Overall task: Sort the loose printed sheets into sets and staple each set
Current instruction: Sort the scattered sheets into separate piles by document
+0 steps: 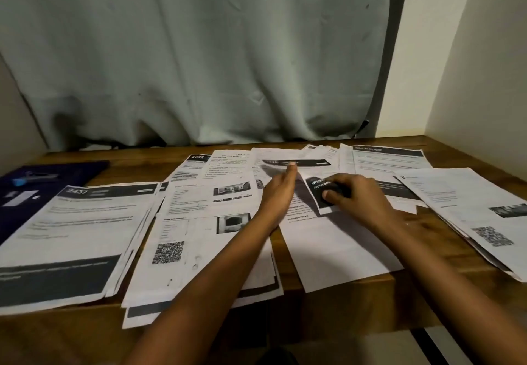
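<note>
Printed sheets cover the wooden table [336,282] in overlapping piles. A stack headed "2437" [77,230] lies at the left, and sheets with photos and a QR code [196,236] lie in the middle. More piles lie at the back [387,159] and at the right [470,210]. My left hand [278,193] reaches forward with straight fingers, its tips touching a sheet with a dark bar [296,163]. My right hand [353,193] is closed over a small black stapler [336,191], pressed on a sheet with a dark "Wrinkle" header [316,186].
A dark blue folder [57,176] lies at the far left with a small blue object [17,181] and a white slip [21,197] on it. A pale curtain [199,65] hangs behind the table, and a wall [484,65] closes the right side. Several sheets overhang the front edge.
</note>
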`<state>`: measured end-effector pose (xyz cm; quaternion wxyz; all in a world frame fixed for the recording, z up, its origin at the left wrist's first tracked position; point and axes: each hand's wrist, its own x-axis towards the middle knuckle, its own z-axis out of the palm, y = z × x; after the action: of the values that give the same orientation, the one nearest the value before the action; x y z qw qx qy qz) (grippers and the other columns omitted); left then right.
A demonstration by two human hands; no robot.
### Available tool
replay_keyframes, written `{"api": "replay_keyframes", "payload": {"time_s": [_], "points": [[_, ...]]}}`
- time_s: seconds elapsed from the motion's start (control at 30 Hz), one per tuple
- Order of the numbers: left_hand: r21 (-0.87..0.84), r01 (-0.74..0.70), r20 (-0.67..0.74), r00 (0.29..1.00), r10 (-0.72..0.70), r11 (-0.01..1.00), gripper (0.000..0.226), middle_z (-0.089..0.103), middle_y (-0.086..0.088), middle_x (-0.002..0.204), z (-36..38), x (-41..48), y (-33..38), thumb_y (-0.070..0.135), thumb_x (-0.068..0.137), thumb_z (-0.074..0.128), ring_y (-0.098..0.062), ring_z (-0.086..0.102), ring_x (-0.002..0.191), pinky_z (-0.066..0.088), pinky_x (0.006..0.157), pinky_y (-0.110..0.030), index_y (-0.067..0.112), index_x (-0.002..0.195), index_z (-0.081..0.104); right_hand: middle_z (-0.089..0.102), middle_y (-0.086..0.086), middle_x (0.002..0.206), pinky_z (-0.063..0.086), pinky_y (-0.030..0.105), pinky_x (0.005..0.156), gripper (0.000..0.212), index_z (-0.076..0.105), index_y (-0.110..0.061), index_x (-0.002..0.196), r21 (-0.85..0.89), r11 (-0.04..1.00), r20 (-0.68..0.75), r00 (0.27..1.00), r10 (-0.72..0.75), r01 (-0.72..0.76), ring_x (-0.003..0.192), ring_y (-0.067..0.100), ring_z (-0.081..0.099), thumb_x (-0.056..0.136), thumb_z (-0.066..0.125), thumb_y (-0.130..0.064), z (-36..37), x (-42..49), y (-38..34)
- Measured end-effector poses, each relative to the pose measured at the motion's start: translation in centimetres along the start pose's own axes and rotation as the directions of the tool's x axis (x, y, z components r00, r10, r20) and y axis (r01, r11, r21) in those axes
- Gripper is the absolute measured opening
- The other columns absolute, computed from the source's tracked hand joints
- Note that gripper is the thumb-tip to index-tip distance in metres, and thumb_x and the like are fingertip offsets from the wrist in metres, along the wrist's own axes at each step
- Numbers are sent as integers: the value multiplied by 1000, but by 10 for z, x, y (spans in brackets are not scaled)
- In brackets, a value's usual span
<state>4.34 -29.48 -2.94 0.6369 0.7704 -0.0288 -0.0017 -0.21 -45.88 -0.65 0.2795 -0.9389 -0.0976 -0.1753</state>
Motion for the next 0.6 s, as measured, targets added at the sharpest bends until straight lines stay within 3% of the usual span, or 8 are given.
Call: {"api": "replay_keyframes", "payload": {"time_s": [0.07,0.17,0.23,0.4,0.5,0.6], "points": [[-15,34,-59,998,-35,999,44,70,-4,101,-1,0,-3,56,91,47,-19,68,90,54,87,-40,19,107,63,67,-2,112,47,26,77,32,62,-25,119,21,1000,72,997,1,-3,93,9,59,87,64,-31,10,-7,-5],[30,38,-200,979,-31,999,19,71,-6,104,-1,5,-9,25,83,67,-22,67,94,55,87,-41,15,99,66,61,-2,124,44,25,81,41,58,-26,125,9,998,193,980,54,-57,108,13,57,86,64,-39,13,-9,-8],[17,57,-238,970,-51,998,22,70,-6,109,-3,6,-10,10,78,69,-24,66,100,55,88,-40,12,99,68,58,1,130,43,31,88,43,58,-26,125,3,997,198,977,81,-83,115,19,54,86,62,-42,11,-6,-5],[-54,-37,-272,962,21,998,39,64,-3,115,-21,-5,9,4,83,66,-21,63,103,54,88,-35,13,120,58,47,16,140,40,44,99,56,44,-12,138,-33,967,-46,967,252,-253,124,35,47,91,56,-40,1,17,10],[-106,-114,-252,964,84,988,42,65,-5,117,-45,-12,19,1,82,65,-22,64,102,55,85,-37,14,121,56,39,17,146,35,49,105,60,35,-10,142,11,925,38,925,378,-379,130,37,40,95,47,-44,4,35,14],[-131,-139,-236,966,105,982,42,68,-9,114,-74,-17,18,-2,81,65,-24,66,99,55,85,-44,16,118,56,37,11,148,35,51,106,54,41,-14,138,116,901,182,901,393,-417,129,33,41,94,47,-46,17,50,7]]}}
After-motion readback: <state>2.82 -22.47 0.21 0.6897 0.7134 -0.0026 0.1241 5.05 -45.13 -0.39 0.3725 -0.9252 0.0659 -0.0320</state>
